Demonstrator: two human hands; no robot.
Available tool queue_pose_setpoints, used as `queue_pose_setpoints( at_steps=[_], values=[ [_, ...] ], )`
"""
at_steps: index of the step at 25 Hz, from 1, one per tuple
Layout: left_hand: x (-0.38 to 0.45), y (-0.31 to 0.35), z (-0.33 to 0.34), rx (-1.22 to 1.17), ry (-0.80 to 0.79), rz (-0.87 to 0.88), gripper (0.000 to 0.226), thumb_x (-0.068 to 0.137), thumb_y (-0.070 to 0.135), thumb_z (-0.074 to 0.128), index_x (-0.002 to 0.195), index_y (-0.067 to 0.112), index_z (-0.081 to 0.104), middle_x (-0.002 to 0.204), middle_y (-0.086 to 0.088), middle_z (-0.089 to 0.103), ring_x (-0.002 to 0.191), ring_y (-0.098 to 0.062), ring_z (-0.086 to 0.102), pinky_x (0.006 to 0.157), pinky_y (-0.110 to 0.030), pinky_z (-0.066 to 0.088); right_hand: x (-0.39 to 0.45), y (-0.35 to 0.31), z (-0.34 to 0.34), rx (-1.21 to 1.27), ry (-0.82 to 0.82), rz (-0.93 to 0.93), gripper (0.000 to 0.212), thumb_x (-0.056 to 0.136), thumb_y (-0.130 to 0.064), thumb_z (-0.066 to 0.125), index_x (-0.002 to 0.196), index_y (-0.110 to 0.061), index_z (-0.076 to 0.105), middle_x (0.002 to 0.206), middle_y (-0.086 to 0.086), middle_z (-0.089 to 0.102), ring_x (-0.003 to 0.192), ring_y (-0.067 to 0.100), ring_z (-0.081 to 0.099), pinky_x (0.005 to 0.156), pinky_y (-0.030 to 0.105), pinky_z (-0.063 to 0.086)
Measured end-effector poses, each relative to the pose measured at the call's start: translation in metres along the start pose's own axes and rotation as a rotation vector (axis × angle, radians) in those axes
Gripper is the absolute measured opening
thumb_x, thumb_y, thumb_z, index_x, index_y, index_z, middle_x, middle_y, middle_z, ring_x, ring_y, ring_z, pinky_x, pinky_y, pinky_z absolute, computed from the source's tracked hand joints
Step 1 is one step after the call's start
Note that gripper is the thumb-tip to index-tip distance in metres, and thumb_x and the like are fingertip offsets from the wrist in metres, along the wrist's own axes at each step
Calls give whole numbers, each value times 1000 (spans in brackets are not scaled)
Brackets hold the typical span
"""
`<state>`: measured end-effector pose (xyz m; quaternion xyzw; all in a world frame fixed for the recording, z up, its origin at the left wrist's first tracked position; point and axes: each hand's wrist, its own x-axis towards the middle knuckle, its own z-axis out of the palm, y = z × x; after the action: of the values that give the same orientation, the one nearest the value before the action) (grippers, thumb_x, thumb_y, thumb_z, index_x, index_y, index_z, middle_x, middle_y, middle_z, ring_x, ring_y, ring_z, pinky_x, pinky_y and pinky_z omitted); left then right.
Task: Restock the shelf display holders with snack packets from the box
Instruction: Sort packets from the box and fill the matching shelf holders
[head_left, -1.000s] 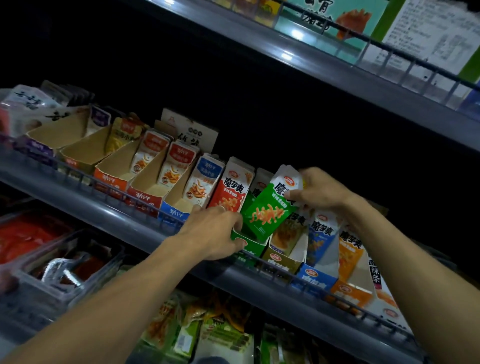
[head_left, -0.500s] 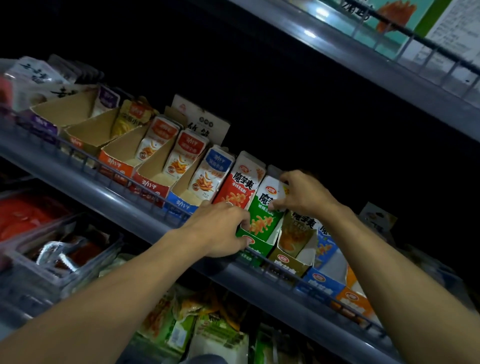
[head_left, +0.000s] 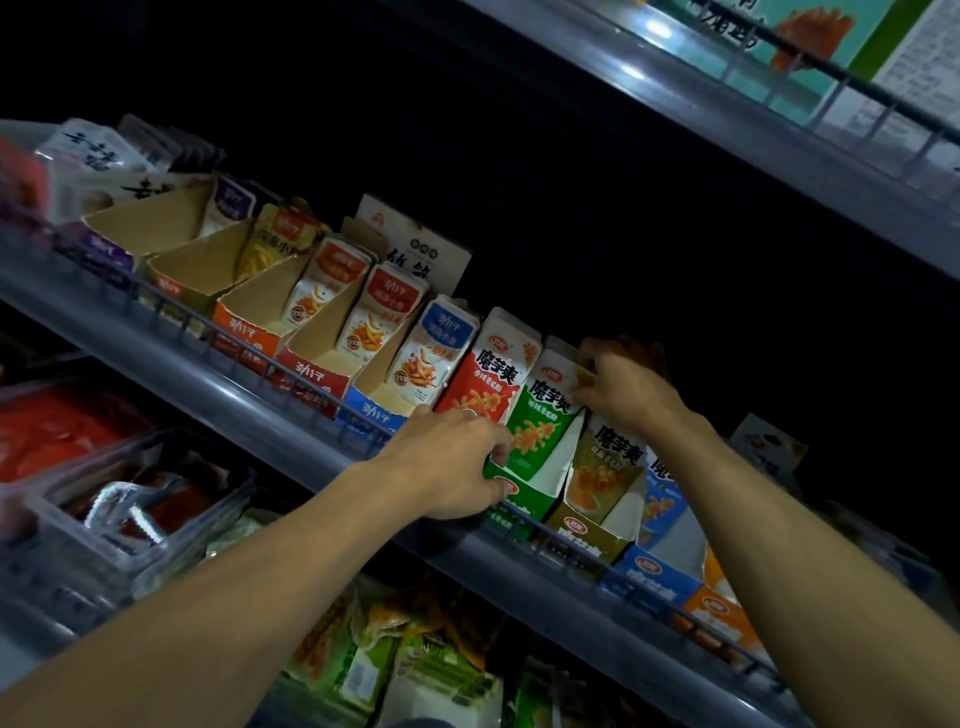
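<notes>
The back of the shelf (head_left: 291, 364) is lost in darkness, so how many packets stand behind each front one cannot be told. The far-left goods are blurred, and the holders at the right are cut off by the right forearm and dim light. The box named in the task is nowhere in view.

The green packet (head_left: 543, 415) stands in the green holder (head_left: 519, 501), between the red packet (head_left: 488, 374) on its left and the olive holder (head_left: 587, 530) on its right. Its long axis runs up and down, leaning back, printed face toward the camera, top edge up and to the right.

The right hand (head_left: 621, 387) pinches the green packet's top right corner, fingers curled over the edge; its fingertips behind are hidden. The left hand (head_left: 449, 462) grips the front of the green holder, fingers curled, thumb on the holder's lower face, a ring on 1 finger.

Along the shelf rail about 10 holders show: 5 brown-lined ones at left, each with a packet visible at its back, then the red packet's holder, which the left hand hides, then green, olive, blue (head_left: 649, 571) and orange (head_left: 719, 613). On the shelf below lie clear trays (head_left: 130, 509) and loose green bags (head_left: 363, 654), too dim to count.
</notes>
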<state>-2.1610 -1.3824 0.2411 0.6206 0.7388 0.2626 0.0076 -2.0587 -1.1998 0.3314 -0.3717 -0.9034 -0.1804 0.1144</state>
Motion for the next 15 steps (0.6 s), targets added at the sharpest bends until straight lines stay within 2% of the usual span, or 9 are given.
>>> queue_pose_setpoints(
  at_steps=[3, 7, 12, 15],
  values=[
    [1, 1, -1, 1, -11, -7, 35, 90, 49, 61, 118, 28, 59, 131, 0, 57, 121, -21, 50, 103, -43, 35, -1, 0, -3, 10, 12, 24, 35, 82, -39, 74, 106, -26, 52, 114, 5, 57, 111, 26, 52, 96, 46, 43],
    [0, 5, -9, -37, 36, 2, 32, 90, 42, 64, 117, 25, 61, 126, 2, 60, 116, -19, 52, 98, -38, 41, 0, 1, -12, 32, 47, 59, 37, 85, -36, 71, 116, -23, 55, 122, 6, 57, 115, 27, 53, 97, 44, 44],
    [-3, 8, -17, -1, 69, 5, 31, 90, 40, 63, 117, 25, 61, 118, 1, 62, 110, -19, 54, 98, -40, 43, 0, 1, -18, 100, 55, 36, 33, 84, -35, 73, 110, -22, 58, 111, 5, 61, 102, 25, 58, 86, 38, 50],
    [-5, 8, -16, 38, 46, 11, 34, 91, 42, 62, 120, 24, 60, 122, 0, 61, 115, -20, 53, 102, -43, 38, 2, 2, -15, 96, 42, 32, 20, 87, -33, 71, 94, -25, 54, 102, 4, 60, 92, 23, 57, 79, 35, 50]
  ],
)
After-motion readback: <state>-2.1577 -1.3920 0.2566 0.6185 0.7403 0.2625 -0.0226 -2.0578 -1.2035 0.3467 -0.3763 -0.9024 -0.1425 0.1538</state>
